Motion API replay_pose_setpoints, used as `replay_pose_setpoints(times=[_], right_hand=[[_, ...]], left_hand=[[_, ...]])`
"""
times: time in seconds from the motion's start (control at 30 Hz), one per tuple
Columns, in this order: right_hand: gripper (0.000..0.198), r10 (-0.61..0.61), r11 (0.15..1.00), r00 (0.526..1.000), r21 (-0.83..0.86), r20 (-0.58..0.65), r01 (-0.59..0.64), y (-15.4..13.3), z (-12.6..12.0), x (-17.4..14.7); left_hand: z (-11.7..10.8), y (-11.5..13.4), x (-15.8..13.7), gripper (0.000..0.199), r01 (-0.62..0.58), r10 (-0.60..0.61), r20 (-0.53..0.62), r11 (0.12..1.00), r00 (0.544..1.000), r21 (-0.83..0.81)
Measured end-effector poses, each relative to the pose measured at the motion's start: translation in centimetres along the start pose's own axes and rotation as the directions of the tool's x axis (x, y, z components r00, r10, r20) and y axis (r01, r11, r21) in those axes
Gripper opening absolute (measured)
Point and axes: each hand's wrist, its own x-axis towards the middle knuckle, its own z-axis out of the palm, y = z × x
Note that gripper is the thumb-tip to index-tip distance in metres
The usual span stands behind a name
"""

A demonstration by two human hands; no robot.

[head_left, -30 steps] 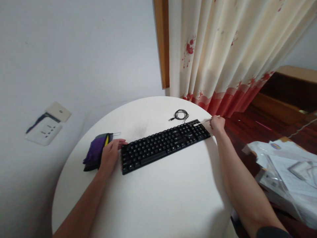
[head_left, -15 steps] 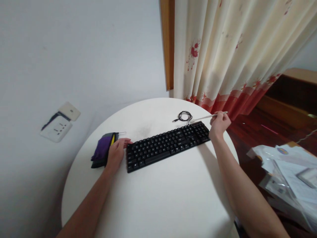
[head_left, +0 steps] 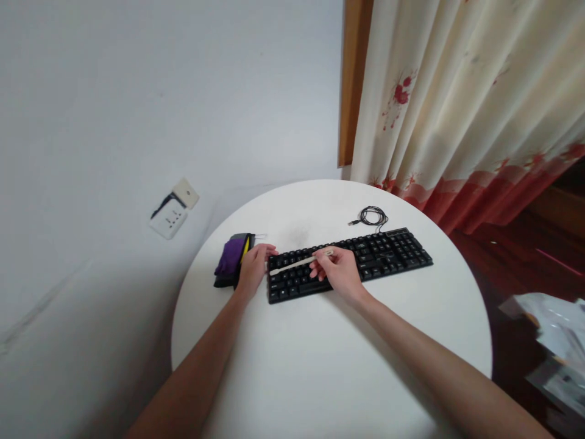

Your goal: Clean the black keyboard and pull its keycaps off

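Note:
A black keyboard [head_left: 379,256] lies at a slant across a round white table [head_left: 292,360]. My right hand [head_left: 338,268] is over its left half, fingers pinched round a thin white brush-like stick [head_left: 292,264]. The stick's slightly wider tip points left and is over the keys at the keyboard's left end; whether it touches them I cannot tell. My left hand [head_left: 256,265] rests at the keyboard's left end, fingers extended, holding nothing. Left of that hand sits a bundle of folded purple, yellow and dark cloths [head_left: 231,257].
Behind the keyboard lies its coiled black cable [head_left: 373,215] with a USB plug. A wall with a socket [head_left: 169,218] stands at the left, a floral curtain [head_left: 429,110] at the back right. White plastic bags [head_left: 555,326] are beyond the table's right side.
My right hand has moved left with the stick, from the keyboard's far right end to its left half. My left hand stays by the left end. The view has turned left.

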Motion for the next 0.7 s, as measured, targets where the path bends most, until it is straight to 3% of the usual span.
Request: replay_pose_setpoints(times=[0.27, 0.7], right_hand=[[0.016, 0.046, 0.998, 0.998, -0.05, 0.043, -0.044, 1.7, 1.6, 0.0], [0.008, 0.092, 0.977, 0.986, -0.177, -0.139, -0.117, 0.7, -1.4, 1.5]], left_hand=[[0.1, -0.2, 0.0, 0.038, -0.005, 0.005, 0.005, 1.0, 1.0, -0.028], [0.0, -0.5, 0.0, 0.037, -0.007, 0.008, 0.017, 0.999, 1.0, -0.035]])
